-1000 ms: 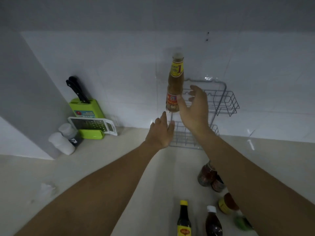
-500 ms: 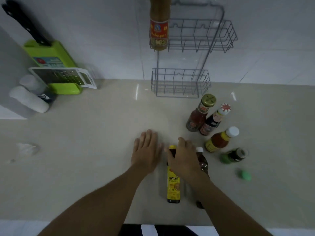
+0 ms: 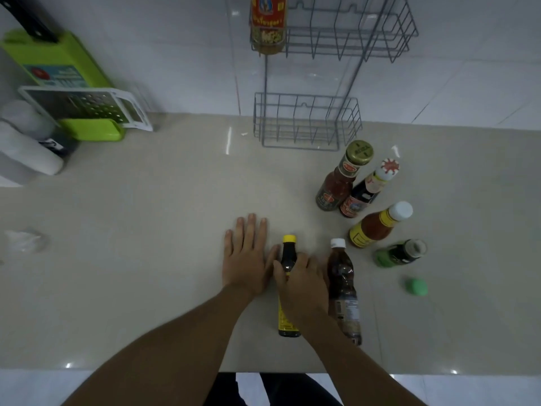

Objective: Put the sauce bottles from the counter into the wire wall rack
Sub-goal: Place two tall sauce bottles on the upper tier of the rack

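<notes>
A grey wire wall rack (image 3: 348, 45) with two baskets hangs on the tiled wall; a tall brown sauce bottle (image 3: 267, 24) stands in the left end of its upper basket. On the counter (image 3: 152, 230), my right hand (image 3: 301, 284) is wrapped around a dark bottle with a yellow cap (image 3: 288, 259). My left hand (image 3: 247, 256) lies flat and open just left of it. A dark bottle with a white cap (image 3: 342, 291) stands right of my right hand. Several more bottles stand further right, among them a gold-capped one (image 3: 341, 180) and a yellow-labelled one (image 3: 377, 225).
A green knife block (image 3: 55, 63) with a grater (image 3: 85, 105) leaning on it stands at the back left, beside white shakers (image 3: 27, 148). A small green-based bottle (image 3: 399, 253) and a loose green cap (image 3: 416, 286) are at the right. The counter's front edge runs below my arms.
My view dropped from the rack to the counter. Both hands came down from the rack, leaving the tall brown bottle in it, and my right hand closed around the yellow-capped bottle.
</notes>
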A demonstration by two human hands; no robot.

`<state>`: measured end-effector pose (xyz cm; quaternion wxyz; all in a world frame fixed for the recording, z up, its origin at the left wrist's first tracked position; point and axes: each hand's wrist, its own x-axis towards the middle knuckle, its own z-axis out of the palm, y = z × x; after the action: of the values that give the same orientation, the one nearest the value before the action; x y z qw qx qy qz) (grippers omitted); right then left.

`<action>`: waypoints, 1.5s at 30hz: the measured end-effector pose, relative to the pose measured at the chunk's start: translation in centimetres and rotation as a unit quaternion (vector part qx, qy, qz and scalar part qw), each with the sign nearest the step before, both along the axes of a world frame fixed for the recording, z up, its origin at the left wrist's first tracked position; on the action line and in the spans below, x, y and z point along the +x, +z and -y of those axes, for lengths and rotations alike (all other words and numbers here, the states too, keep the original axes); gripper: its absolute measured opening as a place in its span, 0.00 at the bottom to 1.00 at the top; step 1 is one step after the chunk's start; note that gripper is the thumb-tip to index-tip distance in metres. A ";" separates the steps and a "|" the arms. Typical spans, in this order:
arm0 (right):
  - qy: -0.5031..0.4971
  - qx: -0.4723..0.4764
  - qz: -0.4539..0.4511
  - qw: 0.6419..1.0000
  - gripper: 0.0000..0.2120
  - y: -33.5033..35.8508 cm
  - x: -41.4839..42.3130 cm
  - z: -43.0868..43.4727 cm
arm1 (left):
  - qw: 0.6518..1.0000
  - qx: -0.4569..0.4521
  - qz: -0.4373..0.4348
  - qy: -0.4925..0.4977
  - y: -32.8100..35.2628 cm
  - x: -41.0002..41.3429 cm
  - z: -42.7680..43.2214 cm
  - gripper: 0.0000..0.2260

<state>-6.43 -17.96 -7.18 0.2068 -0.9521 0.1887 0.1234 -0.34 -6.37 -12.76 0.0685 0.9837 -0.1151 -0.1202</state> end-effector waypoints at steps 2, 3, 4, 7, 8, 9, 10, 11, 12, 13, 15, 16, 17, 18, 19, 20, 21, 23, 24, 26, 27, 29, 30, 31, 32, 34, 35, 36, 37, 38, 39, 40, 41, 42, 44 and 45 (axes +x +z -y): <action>0.000 0.010 0.000 1.000 0.24 0.3 0.4 0.2 | 1.000 -0.001 -0.024 -0.008 0.4 0.2 -0.2 0.32; -0.006 0.027 0.012 1.000 0.23 0.5 0.7 0.3 | 0.999 -0.001 -0.041 -0.012 0.6 0.4 -0.2 0.32; -0.013 0.045 0.029 0.998 0.23 0.7 1.0 0.4 | 0.999 0.003 -0.051 -0.018 1.0 0.5 -0.2 0.33; -0.010 0.120 0.088 0.989 0.24 1.3 2.1 0.8 | 0.995 0.034 -0.080 -0.050 2.9 1.6 -0.5 0.30; -0.011 0.167 0.106 0.980 0.20 1.9 2.7 0.8 | 0.993 0.042 -0.091 -0.066 3.6 2.2 -0.7 0.29; -0.010 0.220 0.125 0.967 0.16 2.8 3.3 0.8 | 0.991 0.042 -0.098 -0.080 4.4 2.7 -1.0 0.28; -0.009 0.267 0.143 0.953 0.12 3.6 4.1 0.8 | 0.990 0.033 -0.103 -0.089 5.2 3.3 -1.2 0.27; -0.007 0.302 0.165 0.939 0.09 4.7 4.9 0.9 | 0.990 0.016 -0.109 -0.088 5.8 3.9 -1.3 0.26; -0.005 0.321 0.188 0.928 0.07 5.9 5.7 1.0 | 0.990 -0.006 -0.118 -0.077 6.4 4.6 -1.4 0.24; -0.001 0.331 0.211 0.920 0.06 7.1 6.6 1.0 | 0.990 -0.025 -0.129 -0.060 7.0 5.2 -1.4 0.24; 0.004 0.348 0.251 0.903 0.03 9.8 8.6 1.2 | 0.990 -0.050 -0.134 -0.023 8.3 6.4 -1.2 0.25; 0.007 0.358 0.269 0.894 0.03 11.1 9.7 1.3 | 0.990 -0.061 -0.125 -0.008 9.0 7.1 -1.1 0.25; 0.014 0.368 0.288 0.884 0.03 12.5 10.9 1.5 | 0.990 -0.076 -0.115 0.005 9.8 7.9 -1.0 0.25; 0.022 0.377 0.309 0.873 0.02 14.0 12.0 1.7 | 0.990 -0.096 -0.103 0.017 10.7 8.7 -0.9 0.25; 0.029 0.385 0.332 0.861 0.01 15.5 13.2 2.0 | 0.989 -0.115 -0.089 0.025 11.7 9.6 -0.8 0.24; 0.032 0.390 0.354 0.849 0.01 16.9 14.5 2.4 | 0.988 -0.132 -0.079 0.031 12.7 10.6 -0.7 0.22; 0.032 0.393 0.372 0.840 0.03 18.4 15.9 2.8 | 0.987 -0.144 -0.070 0.034 13.9 11.6 -0.5 0.22; 0.040 0.394 0.397 0.828 0.04 21.2 18.5 3.6 | 0.984 -0.167 -0.053 0.034 16.4 13.6 -0.2 0.22; 0.046 0.392 0.408 0.823 0.04 22.5 19.8 4.0 | 0.982 -0.182 -0.041 0.035 17.6 14.5 0.0 0.22; 0.057 0.386 0.426 0.817 0.04 24.6 22.1 4.8 | 0.975 -0.218 -0.007 0.041 20.0 16.3 0.4 0.22; 0.062 0.384 0.432 0.814 0.03 25.5 23.1 5.2 | 0.970 -0.238 0.009 0.045 21.2 17.1 0.6 0.23; 0.070 0.380 0.443 0.809 0.04 27.0 25.1 5.8 | 0.959 -0.275 0.033 0.056 23.2 18.6 0.9 0.25; 0.075 0.376 0.450 0.806 0.04 27.6 25.9 6.1 | 0.955 -0.286 0.042 0.060 23.9 19.4 1.0 0.26; 0.080 0.369 0.457 0.805 0.05 28.1 26.8 6.3 | 0.953 -0.294 0.049 0.060 24.6 20.2 1.2 0.27; 0.088 0.365 0.465 0.802 0.05 28.4 27.5 6.5 | 0.950 -0.303 0.051 0.057 25.1 21.0 1.4 0.28; 0.107 0.361 0.479 0.793 0.06 28.8 28.8 6.7 | 0.942 -0.329 0.037 0.049 26.0 22.2 1.8 0.29; 0.115 0.357 0.484 0.790 0.06 28.9 29.3 6.7 | 0.939 -0.341 0.026 0.044 26.3 22.6 2.0 0.28; 0.122 0.356 0.486 0.788 0.06 28.9 29.7 6.7 | 0.935 -0.353 0.014 0.041 26.7 22.9 2.3 0.28; 0.126 0.356 0.484 0.789 0.06 28.7 30.1 6.6 | 0.930 -0.366 -0.001 0.041 26.9 23.0 2.6 0.27; 0.129 0.357 0.477 0.792 0.06 28.5 30.4 6.6 | 0.925 -0.377 -0.018 0.044 26.9 23.1 2.8 0.28; 0.131 0.357 0.465 0.799 0.06 28.3 30.7 6.5 | 0.923 -0.381 -0.034 0.049 27.0 23.1 3.0 0.29; 0.133 0.357 0.448 0.809 0.06 27.9 31.1 6.6 | 0.923 -0.377 -0.044 0.054 27.0 23.0 3.0 0.31; 0.136 0.354 0.427 0.821 0.07 27.6 31.3 6.6 | 0.925 -0.372 -0.049 0.058 27.0 22.9 3.0 0.32; 0.142 0.353 0.402 0.833 0.08 27.1 31.5 6.8 | 0.926 -0.368 -0.050 0.060 27.0 22.8 2.9 0.33; 0.145 0.356 0.351 0.854 0.11 26.1 31.7 7.1 | 0.925 -0.372 -0.048 0.058 27.1 22.6 2.7 0.33; 0.140 0.357 0.330 0.863 0.13 25.6 31.8 7.2 | 0.924 -0.375 -0.048 0.056 27.2 22.5 2.7 0.33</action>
<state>25.35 -25.20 18.46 0.5630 -0.8148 -0.0824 -0.1111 22.19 -9.09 14.41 0.4441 0.8841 -0.0931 -0.1113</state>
